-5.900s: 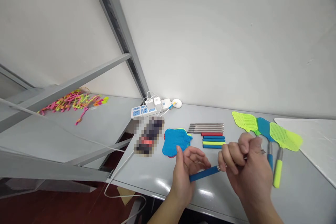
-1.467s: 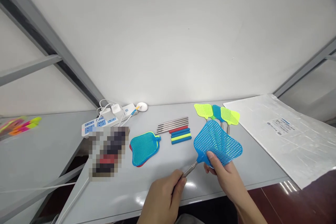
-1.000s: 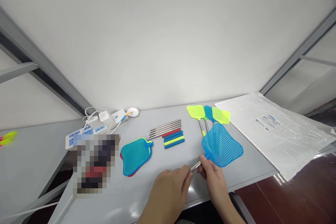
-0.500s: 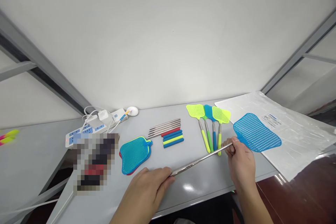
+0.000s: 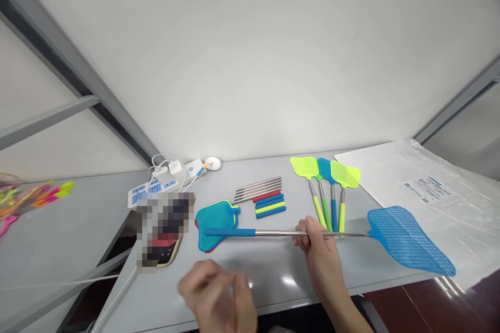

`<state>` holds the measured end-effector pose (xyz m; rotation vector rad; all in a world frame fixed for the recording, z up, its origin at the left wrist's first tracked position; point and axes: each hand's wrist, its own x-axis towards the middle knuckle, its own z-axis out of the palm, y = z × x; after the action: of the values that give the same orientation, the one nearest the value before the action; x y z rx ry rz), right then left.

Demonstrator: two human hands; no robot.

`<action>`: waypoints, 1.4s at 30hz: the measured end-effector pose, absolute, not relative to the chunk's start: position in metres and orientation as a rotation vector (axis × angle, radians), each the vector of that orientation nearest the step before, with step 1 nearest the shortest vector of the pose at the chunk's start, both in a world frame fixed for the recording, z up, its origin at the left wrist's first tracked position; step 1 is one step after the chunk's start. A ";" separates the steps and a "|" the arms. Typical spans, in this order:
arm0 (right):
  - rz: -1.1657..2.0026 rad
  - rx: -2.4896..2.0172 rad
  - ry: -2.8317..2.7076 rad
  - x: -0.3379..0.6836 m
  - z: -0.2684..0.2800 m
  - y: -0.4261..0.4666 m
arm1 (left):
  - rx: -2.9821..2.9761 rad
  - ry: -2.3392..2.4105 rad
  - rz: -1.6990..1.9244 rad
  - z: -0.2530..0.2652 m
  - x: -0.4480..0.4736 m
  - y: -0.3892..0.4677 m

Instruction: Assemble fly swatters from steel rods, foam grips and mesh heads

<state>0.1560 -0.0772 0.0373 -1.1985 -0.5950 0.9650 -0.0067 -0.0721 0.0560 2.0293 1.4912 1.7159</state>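
Observation:
My right hand [image 5: 318,250] is closed round the metal shaft of a blue fly swatter [image 5: 408,239], whose telescopic rod is drawn out long. Its mesh head points right, and its blue grip [image 5: 230,232] reaches left across the stacked swatter heads [image 5: 214,218]. Below that grip, apart from it, my left hand [image 5: 219,294] is smeared by motion, with its fingers bent. Several metal rods [image 5: 258,189] lie in a row behind, beside coloured grip sleeves [image 5: 270,205] in red, blue and yellow. Several shorter swatters [image 5: 326,192], yellow, green and blue, lie side by side farther right.
White wrapped sheeting [image 5: 394,171] covers the table's right end. On the left lie a power strip [image 5: 156,187] with plugs and cables and a partly pixelated phone [image 5: 172,255]. Bright coloured items [image 5: 42,195] lie on another surface at far left. A pale wall stands behind.
My left hand has let go of the swatter's grip end and moved down. My right hand has shifted left along the shaft, and the swatter now lies nearly level. The view has turned slightly left.

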 end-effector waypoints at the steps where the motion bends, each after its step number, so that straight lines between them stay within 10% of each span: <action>1: 0.962 -1.172 -0.586 0.154 0.039 -0.074 | 1.855 1.351 1.719 0.049 0.001 -0.079; 10: 1.036 -1.207 -0.956 0.136 0.039 -0.079 | 0.829 0.812 1.214 0.041 0.028 -0.065; 25: 0.766 -1.160 -0.379 0.259 0.039 -0.086 | 0.504 1.000 1.489 0.054 -0.038 -0.039; 42: 1.002 -1.321 -0.780 0.142 0.033 -0.085 | 0.678 0.980 1.312 0.043 0.008 -0.055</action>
<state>0.1424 -0.0845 0.0329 -1.3210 -0.7798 1.0018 0.0075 -0.0551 0.0432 0.6780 0.9802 1.3124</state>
